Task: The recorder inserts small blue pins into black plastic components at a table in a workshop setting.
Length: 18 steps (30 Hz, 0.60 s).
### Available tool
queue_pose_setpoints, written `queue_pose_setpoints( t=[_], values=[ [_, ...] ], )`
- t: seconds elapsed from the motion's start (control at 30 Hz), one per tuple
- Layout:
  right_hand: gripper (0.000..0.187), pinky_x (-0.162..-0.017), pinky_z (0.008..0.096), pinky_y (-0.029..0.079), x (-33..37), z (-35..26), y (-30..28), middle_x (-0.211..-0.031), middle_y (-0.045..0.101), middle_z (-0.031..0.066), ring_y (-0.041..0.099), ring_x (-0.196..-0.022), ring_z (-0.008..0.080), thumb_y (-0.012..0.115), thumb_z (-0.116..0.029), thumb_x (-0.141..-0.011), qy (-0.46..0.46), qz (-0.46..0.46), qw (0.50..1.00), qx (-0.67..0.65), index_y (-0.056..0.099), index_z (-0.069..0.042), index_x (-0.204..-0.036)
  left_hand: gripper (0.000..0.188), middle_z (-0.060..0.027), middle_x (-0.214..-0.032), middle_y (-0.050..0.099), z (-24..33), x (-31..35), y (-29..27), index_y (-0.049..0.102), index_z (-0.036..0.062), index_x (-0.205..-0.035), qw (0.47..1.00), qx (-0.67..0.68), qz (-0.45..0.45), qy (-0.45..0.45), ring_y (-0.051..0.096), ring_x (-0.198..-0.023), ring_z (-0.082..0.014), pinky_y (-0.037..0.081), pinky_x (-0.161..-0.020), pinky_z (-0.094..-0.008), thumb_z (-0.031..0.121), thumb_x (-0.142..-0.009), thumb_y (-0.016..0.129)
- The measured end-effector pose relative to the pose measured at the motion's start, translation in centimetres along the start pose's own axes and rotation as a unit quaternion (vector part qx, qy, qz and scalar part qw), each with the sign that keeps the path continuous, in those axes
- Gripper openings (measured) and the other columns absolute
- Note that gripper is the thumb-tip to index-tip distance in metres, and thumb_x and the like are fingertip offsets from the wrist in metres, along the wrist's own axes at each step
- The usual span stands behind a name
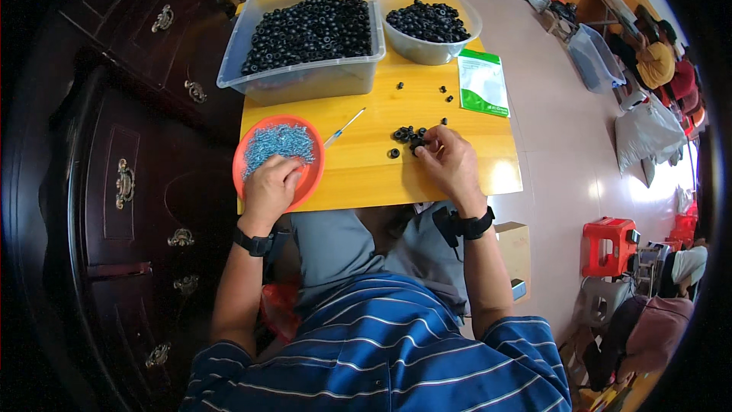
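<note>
My left hand reaches over the near edge of a round red-orange plate. Its fingers are closed, fingertips at a heap of tiny shiny blue-silver pieces; whatever they pinch is hidden. My right hand is bent over a small cluster of black ring-shaped parts, thumb and fingers pinched at a black ring. One loose black ring lies just left of that cluster. Between plate and cluster rests a thin tool with a slim shaft and a blue-and-white end.
A large clear bin and a round clear tub, both full of black rings, stand at the table's back. A green-and-white packet lies at the right edge. Dark cabinets line the left. Other people sit far right.
</note>
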State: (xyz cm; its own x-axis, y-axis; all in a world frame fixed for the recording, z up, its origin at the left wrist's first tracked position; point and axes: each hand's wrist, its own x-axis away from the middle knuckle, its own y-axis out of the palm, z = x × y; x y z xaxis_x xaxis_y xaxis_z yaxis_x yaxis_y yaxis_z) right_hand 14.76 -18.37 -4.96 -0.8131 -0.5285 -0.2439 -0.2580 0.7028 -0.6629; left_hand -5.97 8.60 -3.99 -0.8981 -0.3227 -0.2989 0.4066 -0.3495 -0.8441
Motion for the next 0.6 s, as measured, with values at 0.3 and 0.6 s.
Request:
queue_pose_setpoints(
  t=[0.3,0.6],
  values=[
    [0.022,-0.070,0.0411,0.054,-0.5,0.2,1.2,-0.086,0.068,0.0140,0.067,-0.078,0.0326,0.075,-0.016,-0.081,-0.005,-0.017,1.000,0.026,0.068,-0.005,-0.098,0.015,-0.0136,-0.094,0.069,-0.3,0.2,-0.1,0.072,0.0026,-0.099,1.000,0.010,-0.009,-0.013,0.069,-0.084,-0.0323,0.055,-0.072,-0.0390,0.001,-0.084,0.069],
    [0.016,-0.070,0.0418,0.055,-0.7,-0.5,2.0,-0.086,0.067,0.0128,0.068,-0.078,0.0324,0.075,-0.015,-0.080,-0.050,-0.044,0.996,0.061,0.069,-0.008,-0.094,0.018,-0.0125,-0.095,0.069,-0.2,0.2,-0.1,0.073,0.0035,-0.103,1.000,0.008,-0.018,0.000,0.069,-0.085,-0.0318,0.055,-0.073,-0.0387,0.002,-0.085,0.069]
  ],
)
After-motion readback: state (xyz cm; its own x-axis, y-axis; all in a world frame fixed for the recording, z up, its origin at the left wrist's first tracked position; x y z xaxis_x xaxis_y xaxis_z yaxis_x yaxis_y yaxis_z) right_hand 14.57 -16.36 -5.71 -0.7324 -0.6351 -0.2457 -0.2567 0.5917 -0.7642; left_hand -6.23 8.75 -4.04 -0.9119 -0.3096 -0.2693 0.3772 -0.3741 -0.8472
